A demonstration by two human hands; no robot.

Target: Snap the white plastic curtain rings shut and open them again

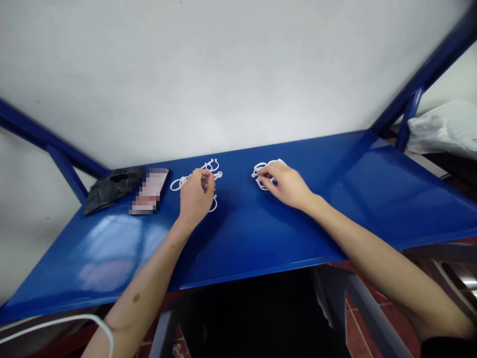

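My left hand (pixel 197 195) is above the left pile of white plastic ring-shaped hooks (pixel 213 205), its thumb and forefinger closed together. Whatever may be in that pinch is hidden. More of these rings show at the hand's left and far sides. Over a second, smaller group of the same white ring hooks (pixel 260 168) is my right hand (pixel 288 184), with thumb and fingertips apart and close to the rings. The palm and fingers cover part of that group.
Both groups lie on a blue table (pixel 238 238) against a white wall (pixel 238 74). To the left are a phone (pixel 151 191) and a black bag (pixel 108 191). Blue frame bars slant at both sides. A clear plastic bag (pixel 443 129) sits far right; a white cable (pixel 55 320) crosses lower left.
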